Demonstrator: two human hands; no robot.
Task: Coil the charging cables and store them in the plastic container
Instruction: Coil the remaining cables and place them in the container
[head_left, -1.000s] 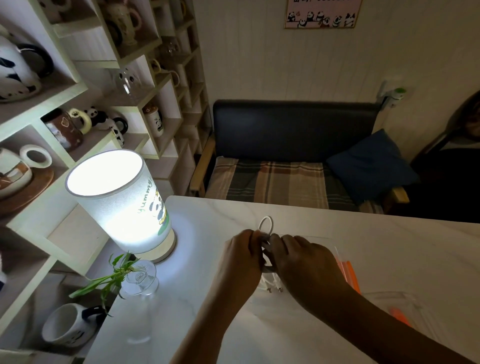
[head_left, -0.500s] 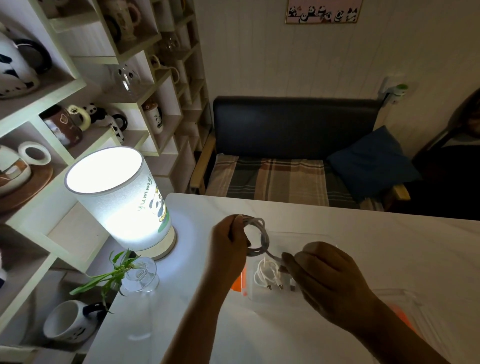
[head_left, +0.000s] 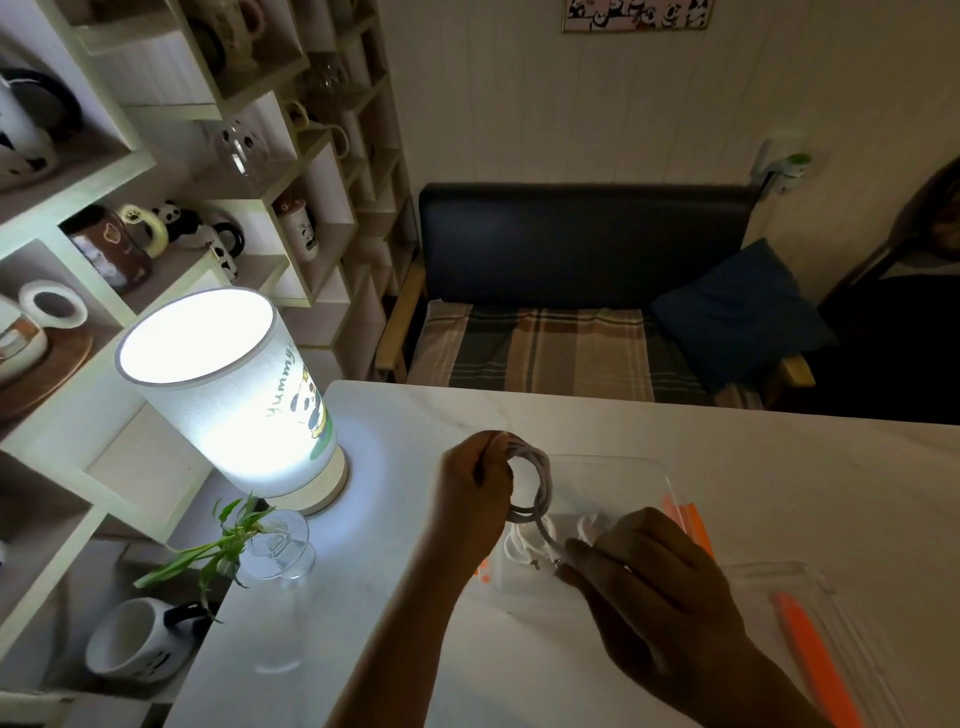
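My left hand (head_left: 475, 486) grips a coiled white charging cable (head_left: 537, 480) at the top of its loops, held upright above the left end of a clear plastic container (head_left: 644, 470) on the white table. My right hand (head_left: 639, 577) pinches the cable's loose end near its plug, low over the container. Another white cable (head_left: 519, 548) lies coiled inside the container, its metal plugs showing beside my right fingers. My right hand hides much of the container's floor.
A lit cylindrical lamp (head_left: 234, 400) stands at the table's left edge, with a glass vase holding a green sprig (head_left: 275, 545) in front of it. The container's clear lid with orange clips (head_left: 810, 623) lies at the right. Shelves of mugs fill the left; a bench sits beyond the table.
My hands have separated: the left lifted the coiled cable up and left, while the right drew back toward me holding the cable's end, uncovering the cable inside the container.
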